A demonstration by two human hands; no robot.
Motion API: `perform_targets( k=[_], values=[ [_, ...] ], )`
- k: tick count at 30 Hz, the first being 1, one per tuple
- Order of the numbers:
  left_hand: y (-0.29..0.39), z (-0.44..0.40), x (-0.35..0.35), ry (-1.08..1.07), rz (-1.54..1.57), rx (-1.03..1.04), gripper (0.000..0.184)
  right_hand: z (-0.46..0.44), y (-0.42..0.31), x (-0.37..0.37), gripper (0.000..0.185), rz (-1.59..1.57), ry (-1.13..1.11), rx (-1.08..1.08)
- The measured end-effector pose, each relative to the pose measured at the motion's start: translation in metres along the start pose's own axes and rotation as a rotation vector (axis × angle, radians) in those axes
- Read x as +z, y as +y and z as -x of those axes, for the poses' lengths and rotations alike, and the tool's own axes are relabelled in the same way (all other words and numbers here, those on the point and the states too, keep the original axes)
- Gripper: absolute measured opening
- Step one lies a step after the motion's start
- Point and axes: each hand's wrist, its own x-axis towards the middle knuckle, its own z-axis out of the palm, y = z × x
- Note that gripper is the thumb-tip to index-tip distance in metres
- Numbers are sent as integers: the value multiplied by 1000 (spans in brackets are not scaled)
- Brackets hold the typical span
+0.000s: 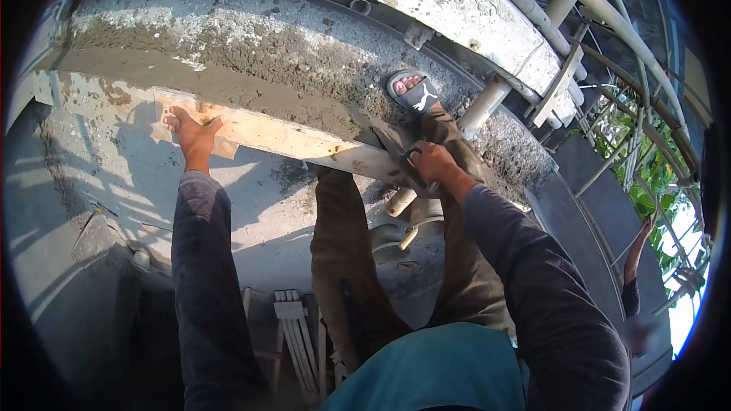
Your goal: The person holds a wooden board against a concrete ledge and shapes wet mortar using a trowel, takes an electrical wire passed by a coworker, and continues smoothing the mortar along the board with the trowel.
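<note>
Wooden board [293, 135] lies along the near edge of the curved concrete ledge [304, 24], its far long edge against a band of wet mortar [255, 93]. The left hand [196, 137] is spread over the board's left end, thumb and fingers pressed to it. The right hand [432, 162] is clenched on a trowel [394, 149], whose dark blade crosses the board near its right end. It looks like trowel work along the board's edge; a stroke from there would call for a steady board and a controlled blade angle.

Leftward, the mortar band gives the blade open room. To the right it is tighter: a sandalled foot [415, 92] is just beyond the blade, and a thick pole [483, 103] stands past it. Another person's arm [636, 250] shows well apart, at far right.
</note>
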Motion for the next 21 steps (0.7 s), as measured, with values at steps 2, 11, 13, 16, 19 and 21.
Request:
perform_targets(
  k=[2,11,13,16,19,21],
  values=[
    [6,19,19,37,-2,-18,121,13,-22,-16,31,-142,28,102],
    [130,159,85,-177,139,-41,123,-11,-4,-15,34,-261,-152,397],
    [133,157,93,-173,131,-64,126,11,7,-21,33,-184,-192,405],
    [127,149,96,-139,76,-49,133,43,1,-53,34,-252,-114,91],
    [133,146,85,-298,-84,-82,132,97,-40,-112,39,-708,-94,169],
    [122,140,83,-388,-7,-72,135,124,-51,-119,40,-832,-61,148]
  ],
)
